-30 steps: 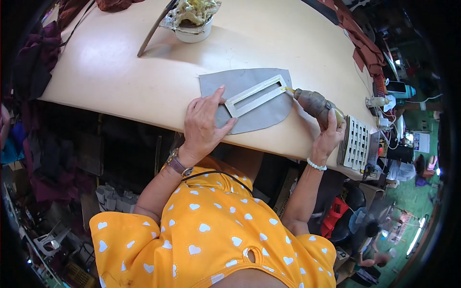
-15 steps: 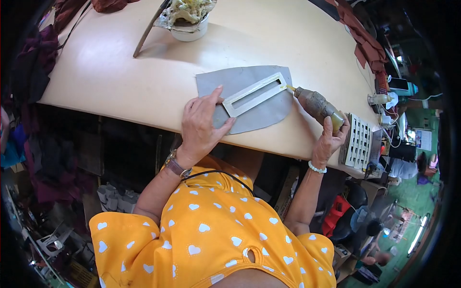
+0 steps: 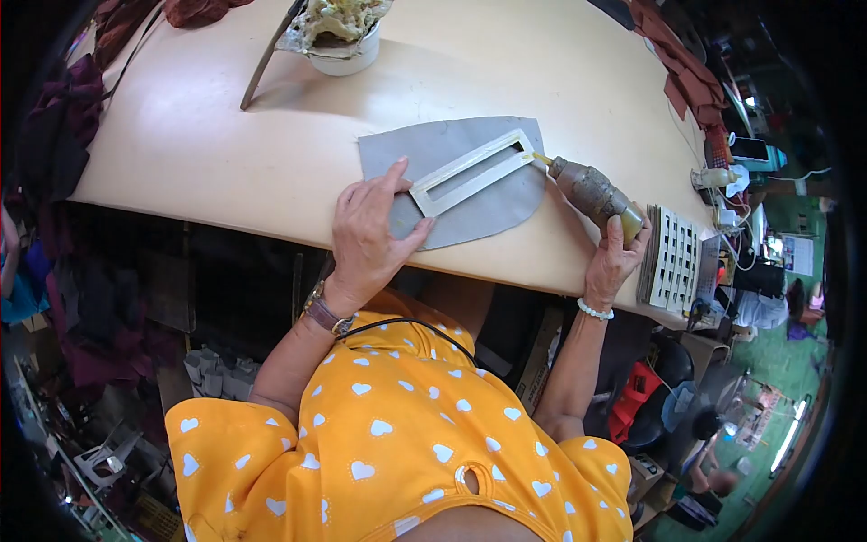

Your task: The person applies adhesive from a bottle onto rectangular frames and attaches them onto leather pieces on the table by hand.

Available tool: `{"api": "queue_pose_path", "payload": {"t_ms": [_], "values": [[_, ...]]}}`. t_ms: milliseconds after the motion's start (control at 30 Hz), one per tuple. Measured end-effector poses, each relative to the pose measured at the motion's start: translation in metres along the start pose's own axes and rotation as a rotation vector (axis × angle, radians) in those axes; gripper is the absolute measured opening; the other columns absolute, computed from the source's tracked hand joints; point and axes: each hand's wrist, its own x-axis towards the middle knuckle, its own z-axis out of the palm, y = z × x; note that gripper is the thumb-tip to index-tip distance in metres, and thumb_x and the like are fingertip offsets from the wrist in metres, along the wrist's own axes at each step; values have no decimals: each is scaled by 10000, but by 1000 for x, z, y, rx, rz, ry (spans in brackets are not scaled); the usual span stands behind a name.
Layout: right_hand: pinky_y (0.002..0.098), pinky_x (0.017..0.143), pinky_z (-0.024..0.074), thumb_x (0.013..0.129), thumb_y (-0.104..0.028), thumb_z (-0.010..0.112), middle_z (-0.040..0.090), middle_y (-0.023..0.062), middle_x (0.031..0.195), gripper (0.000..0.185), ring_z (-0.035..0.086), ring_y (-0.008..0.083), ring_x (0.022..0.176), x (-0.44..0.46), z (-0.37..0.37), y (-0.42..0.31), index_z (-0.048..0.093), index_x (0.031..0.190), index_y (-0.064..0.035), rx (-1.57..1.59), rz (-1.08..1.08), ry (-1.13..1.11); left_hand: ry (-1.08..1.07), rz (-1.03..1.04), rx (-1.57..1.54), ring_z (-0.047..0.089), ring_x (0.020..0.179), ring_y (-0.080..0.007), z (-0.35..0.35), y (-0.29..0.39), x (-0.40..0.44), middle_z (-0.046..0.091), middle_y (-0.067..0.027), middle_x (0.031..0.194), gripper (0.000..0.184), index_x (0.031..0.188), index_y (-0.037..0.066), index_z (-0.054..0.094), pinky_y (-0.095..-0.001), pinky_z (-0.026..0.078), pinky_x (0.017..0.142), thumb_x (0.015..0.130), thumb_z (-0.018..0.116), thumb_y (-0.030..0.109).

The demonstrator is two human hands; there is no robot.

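A pale rectangular frame (image 3: 477, 173) with a long slot lies slantwise on a grey sheet (image 3: 488, 217) at the table's front edge. My left hand (image 3: 372, 221) holds the frame's left end between thumb and fingers, partly over the sheet. In my right hand (image 3: 619, 257) is a brown and yellowish bottle (image 3: 591, 192), gripped by its base. The bottle's thin yellow nozzle points left and meets the frame's right end, where a little yellow stuff shows.
A white tub (image 3: 348, 56) topped with crusted material and a dark stick (image 3: 264, 77) stand at the back of the table (image 3: 199, 117). Stacked slotted frames (image 3: 670, 262) and a small bottle (image 3: 713, 178) are at the right. Dark red cloth (image 3: 686, 77) lies beyond.
The view has shifted slightly, so the tub and sheet appear a little further left. Both hands keep their holds, and the nozzle remains at the frame's right end.
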Motion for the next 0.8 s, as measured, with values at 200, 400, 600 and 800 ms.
{"api": "queue_pose_path", "payload": {"t_ms": [200,400,600,800], "values": [[276,869,437,818,-71,661,532,78,1068,425,526,147,980,0,0,2,453,1184,-10,-13,2,-6,-1,2,-7,578,894,-218,0,0,0,619,-62,947,680,1253,31,470,-360,392,857,645,751,153],[273,845,455,817,-77,666,535,67,1053,411,533,144,957,-1,1,0,468,1173,-21,-6,35,-57,10,15,-7,579,896,-219,0,-1,0,620,-64,948,685,1258,29,466,-361,393,855,646,750,150],[239,794,455,795,-89,692,544,45,1010,420,535,117,900,-13,6,2,485,1154,-21,-2,60,-117,8,2,-35,583,892,-240,-1,0,0,635,-74,952,691,1260,30,462,-367,401,859,644,756,137],[208,737,444,767,-65,707,547,34,1005,428,522,92,870,-39,22,-8,494,1136,-23,-6,50,-189,-6,-17,-68,573,905,-268,-4,-1,-1,642,-92,979,515,1267,11,450,-375,392,872,796,610,144]]}}
